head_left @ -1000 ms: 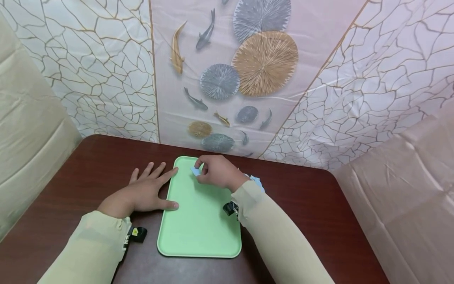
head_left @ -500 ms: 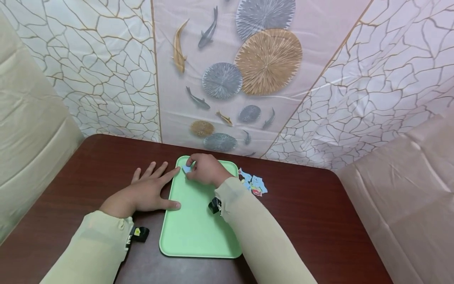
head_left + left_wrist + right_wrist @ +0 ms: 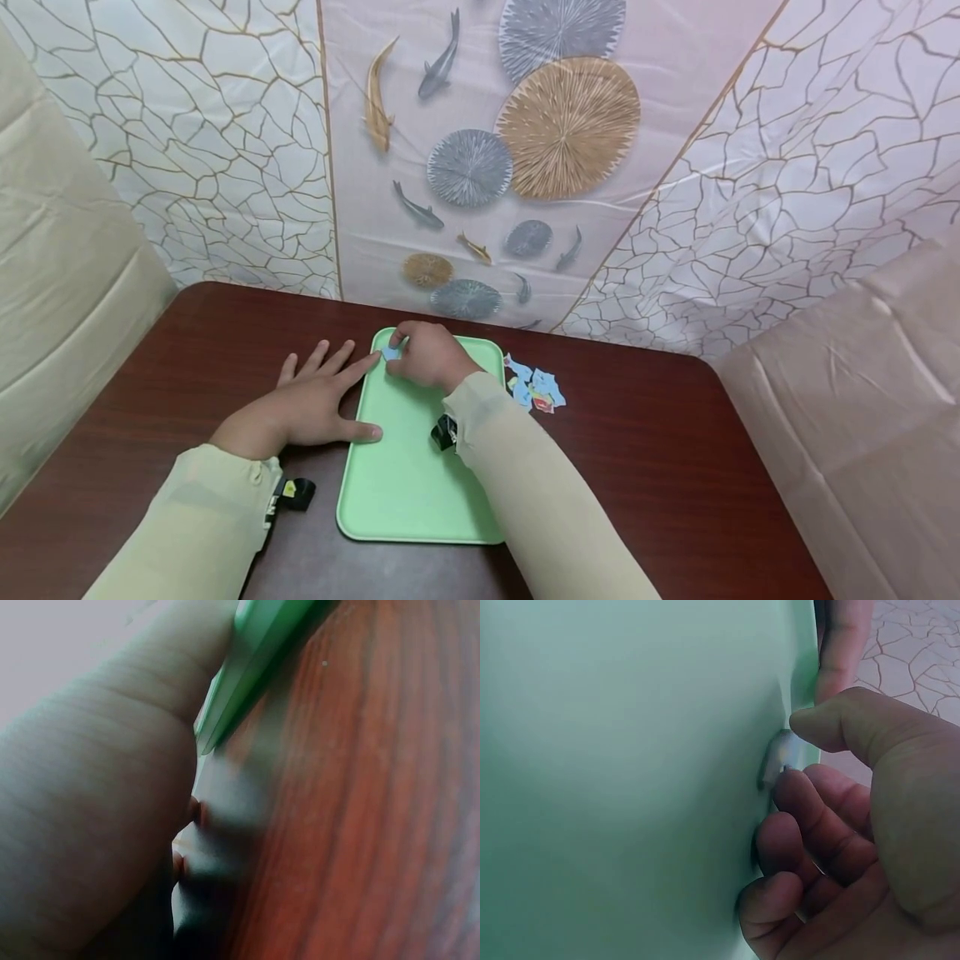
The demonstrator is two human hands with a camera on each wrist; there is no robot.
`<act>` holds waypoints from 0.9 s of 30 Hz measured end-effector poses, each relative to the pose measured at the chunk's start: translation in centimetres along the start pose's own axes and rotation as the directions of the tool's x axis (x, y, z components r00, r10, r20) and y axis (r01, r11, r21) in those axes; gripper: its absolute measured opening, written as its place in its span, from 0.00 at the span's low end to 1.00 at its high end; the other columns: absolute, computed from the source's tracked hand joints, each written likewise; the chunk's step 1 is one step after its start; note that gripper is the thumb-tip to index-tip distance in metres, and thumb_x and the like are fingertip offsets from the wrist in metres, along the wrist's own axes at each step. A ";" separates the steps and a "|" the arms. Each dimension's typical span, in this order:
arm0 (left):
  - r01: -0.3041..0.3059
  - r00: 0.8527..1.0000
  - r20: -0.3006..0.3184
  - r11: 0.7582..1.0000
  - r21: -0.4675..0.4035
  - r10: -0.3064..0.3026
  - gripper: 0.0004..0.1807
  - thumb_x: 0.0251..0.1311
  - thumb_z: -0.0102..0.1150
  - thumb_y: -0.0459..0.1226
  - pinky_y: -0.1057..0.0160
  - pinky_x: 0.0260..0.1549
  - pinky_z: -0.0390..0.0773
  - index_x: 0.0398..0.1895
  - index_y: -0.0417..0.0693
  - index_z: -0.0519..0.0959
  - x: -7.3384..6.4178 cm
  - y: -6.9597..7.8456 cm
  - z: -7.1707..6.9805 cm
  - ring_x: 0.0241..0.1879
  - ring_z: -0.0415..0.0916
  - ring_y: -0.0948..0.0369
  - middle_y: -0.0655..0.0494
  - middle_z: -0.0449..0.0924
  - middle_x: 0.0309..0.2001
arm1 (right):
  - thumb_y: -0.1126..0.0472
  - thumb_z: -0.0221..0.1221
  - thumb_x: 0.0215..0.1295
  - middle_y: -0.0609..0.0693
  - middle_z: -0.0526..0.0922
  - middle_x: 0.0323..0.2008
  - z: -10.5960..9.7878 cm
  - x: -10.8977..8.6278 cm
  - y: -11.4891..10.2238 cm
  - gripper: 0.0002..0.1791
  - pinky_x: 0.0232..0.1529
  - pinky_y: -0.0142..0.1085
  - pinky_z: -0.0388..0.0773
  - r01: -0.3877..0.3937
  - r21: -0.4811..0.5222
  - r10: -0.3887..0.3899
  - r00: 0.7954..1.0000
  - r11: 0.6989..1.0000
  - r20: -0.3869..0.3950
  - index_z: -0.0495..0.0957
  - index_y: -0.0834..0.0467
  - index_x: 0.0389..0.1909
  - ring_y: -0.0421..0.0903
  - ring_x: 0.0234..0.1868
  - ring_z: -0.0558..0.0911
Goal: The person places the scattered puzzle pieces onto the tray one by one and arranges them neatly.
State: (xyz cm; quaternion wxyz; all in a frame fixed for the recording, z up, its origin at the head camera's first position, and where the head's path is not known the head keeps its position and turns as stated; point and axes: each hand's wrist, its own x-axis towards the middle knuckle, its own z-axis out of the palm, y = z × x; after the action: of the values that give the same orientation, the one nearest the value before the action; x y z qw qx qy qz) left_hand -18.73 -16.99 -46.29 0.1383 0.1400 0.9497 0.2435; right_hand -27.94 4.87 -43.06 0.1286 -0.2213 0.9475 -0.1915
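Observation:
A light green tray (image 3: 412, 483) lies lengthwise on the brown table. My left hand (image 3: 309, 408) is spread at its left side, with thumb and index finger resting on the rim and the other fingers over the table. In the far left corner of the tray, my right hand (image 3: 429, 354) pinches a small light-blue puzzle piece (image 3: 390, 353) between thumb and index finger. Up close in the right wrist view, the puzzle piece (image 3: 780, 756) is blurred, low against the tray by its rim, with the remaining fingers curled beneath.
Just beyond the tray's right rim lies a small heap of puzzle pieces (image 3: 546, 385), mostly light blue with some red and yellow. The table (image 3: 645, 467) extends to both sides. Behind it hangs a patterned cloth (image 3: 465, 233).
My right hand has carried the puzzle piece leftward and down into the tray's far left corner, which uncovers the heap on the right. The left hand has stayed on the rim.

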 end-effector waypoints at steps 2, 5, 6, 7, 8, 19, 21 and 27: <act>0.001 1.000 0.004 1.000 -0.002 -0.001 0.67 0.57 0.69 0.80 0.17 0.80 0.28 0.95 0.74 0.49 0.0 0.1 -0.1 0.91 0.27 0.29 0.41 0.37 0.95 | 0.49 0.72 0.76 0.41 0.89 0.29 -0.1 -0.1 0.0 0.16 0.47 0.36 0.83 0.000 0.000 0.000 1.000 1.000 0.003 0.86 0.49 0.59 0.40 0.33 0.84; -0.004 1.000 0.007 1.000 -0.007 0.004 0.67 0.58 0.69 0.79 0.17 0.80 0.28 0.95 0.73 0.49 -0.1 0.2 -0.2 0.91 0.27 0.29 0.41 0.37 0.94 | 0.49 0.72 0.76 0.43 0.87 0.28 -0.1 -0.2 0.0 0.17 0.44 0.36 0.83 0.002 0.001 -0.002 1.000 1.000 0.002 0.85 0.49 0.60 0.40 0.32 0.84; -0.003 1.000 0.007 1.000 -0.008 0.003 0.66 0.58 0.69 0.79 0.17 0.80 0.28 0.95 0.73 0.49 -0.1 0.2 -0.3 0.91 0.27 0.29 0.41 0.37 0.94 | 0.49 0.72 0.76 0.42 0.87 0.28 -0.1 -0.3 0.1 0.17 0.44 0.36 0.82 0.005 -0.003 -0.005 1.000 1.000 -0.001 0.85 0.49 0.60 0.40 0.33 0.84; -0.003 1.000 0.008 1.000 -0.009 0.003 0.66 0.58 0.70 0.79 0.17 0.80 0.28 0.95 0.73 0.49 -0.1 0.2 -0.3 0.91 0.28 0.29 0.41 0.37 0.94 | 0.49 0.72 0.75 0.42 0.87 0.29 -0.2 -0.3 0.1 0.18 0.43 0.35 0.82 0.006 -0.008 -0.006 1.000 1.000 -0.005 0.85 0.49 0.60 0.40 0.34 0.83; -0.003 1.000 0.007 1.000 -0.009 0.003 0.66 0.58 0.70 0.79 0.17 0.80 0.28 0.95 0.73 0.49 -0.1 0.3 -0.3 0.91 0.28 0.29 0.41 0.37 0.94 | 0.49 0.73 0.75 0.42 0.86 0.29 -0.2 -0.4 0.2 0.18 0.42 0.35 0.82 0.010 -0.014 -0.010 1.000 1.000 -0.009 0.85 0.49 0.60 0.40 0.34 0.83; -0.004 1.000 -0.010 1.000 -0.004 0.004 0.67 0.57 0.70 0.79 0.16 0.80 0.30 0.95 0.72 0.51 -0.3 0.3 -0.1 0.91 0.29 0.28 0.39 0.39 0.94 | 0.50 0.73 0.72 0.45 0.89 0.43 -1.3 -2.2 0.7 0.23 0.49 0.40 0.84 0.069 -0.129 -0.075 0.996 0.989 -0.044 0.85 0.49 0.65 0.43 0.44 0.83; -0.004 1.000 -0.011 1.000 -0.003 0.004 0.67 0.57 0.70 0.79 0.16 0.80 0.31 0.95 0.72 0.51 -0.4 0.3 -0.1 0.91 0.30 0.27 0.39 0.40 0.94 | 0.49 0.73 0.73 0.46 0.90 0.49 -1.7 -2.7 0.8 0.23 0.52 0.42 0.85 0.076 -0.142 -0.083 0.995 0.987 -0.046 0.85 0.49 0.65 0.43 0.48 0.84; -0.009 1.000 -0.012 1.000 0.002 0.009 0.67 0.56 0.69 0.80 0.16 0.80 0.30 0.95 0.73 0.50 -0.2 0.1 0.0 0.91 0.29 0.28 0.39 0.39 0.94 | 0.50 0.72 0.72 0.50 0.90 0.55 -3.1 -4.4 1.3 0.22 0.56 0.44 0.86 0.083 -0.154 -0.096 0.992 0.985 -0.080 0.86 0.51 0.64 0.45 0.53 0.85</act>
State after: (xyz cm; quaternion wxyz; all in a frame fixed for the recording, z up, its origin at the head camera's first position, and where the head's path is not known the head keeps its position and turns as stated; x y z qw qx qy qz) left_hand -18.56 -16.93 -46.17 0.1313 0.1430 0.9501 0.2442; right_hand -25.57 8.97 -40.15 0.0613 -0.2640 0.9531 -0.1347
